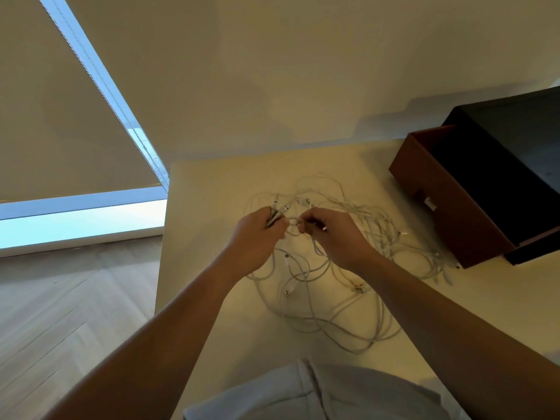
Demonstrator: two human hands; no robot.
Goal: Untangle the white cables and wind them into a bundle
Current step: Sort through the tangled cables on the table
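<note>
A tangle of thin white cables [330, 286] lies spread in loose loops over the middle of a pale table [212, 189]. Both hands are held just above the tangle, close together. My left hand [257, 234] grips a small bunch of cable ends, their plugs sticking out past the fingers. My right hand [330, 231] pinches a cable strand that loops across to the left hand. More strands hang from both hands down into the pile. Several plugs lie loose among the loops.
A brown open box with a dark inside [472, 195] stands on the table at the right, next to the cables. The table's left edge drops to a wooden floor [66, 304]. A wall runs behind the table; a window with a blind [60, 122] is at the left.
</note>
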